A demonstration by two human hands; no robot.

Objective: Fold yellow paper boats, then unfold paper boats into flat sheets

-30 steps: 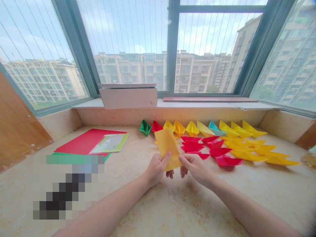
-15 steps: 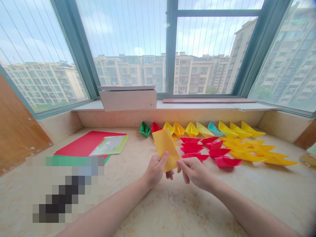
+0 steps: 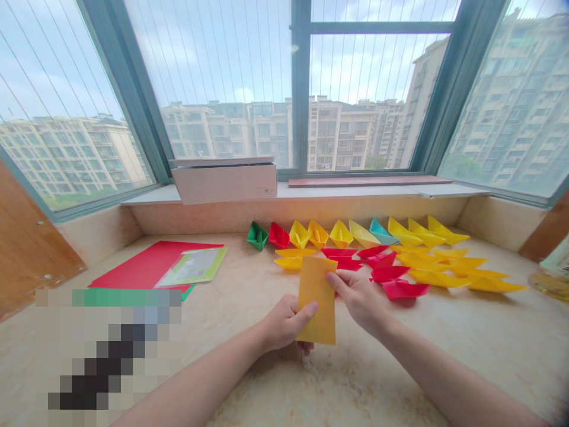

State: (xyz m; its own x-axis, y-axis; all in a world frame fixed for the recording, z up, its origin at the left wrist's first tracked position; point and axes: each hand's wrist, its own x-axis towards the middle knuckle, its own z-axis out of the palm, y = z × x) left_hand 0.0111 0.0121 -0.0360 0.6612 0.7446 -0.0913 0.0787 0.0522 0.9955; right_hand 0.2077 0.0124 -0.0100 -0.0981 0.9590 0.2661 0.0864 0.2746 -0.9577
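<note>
Yellow paper is standing upright, left hand and right hand both gripping it. Red paper boats are sitting just beyond.

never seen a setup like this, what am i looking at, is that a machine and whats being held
No machine here: these are a person's own bare hands, the left hand and the right hand. The pictures come from one camera worn on the person's head, looking forward and down. The hands are over a pale marble-looking ledge beneath a large window. On the ledge lie rows of folded paper boats in green, red, yellow and teal. Further left are red paper sheets and a booklet. The left hand holds a sheet of yellow-orange paper, its thumb across the face, while the right fingertips touch its upper right edge.
</note>
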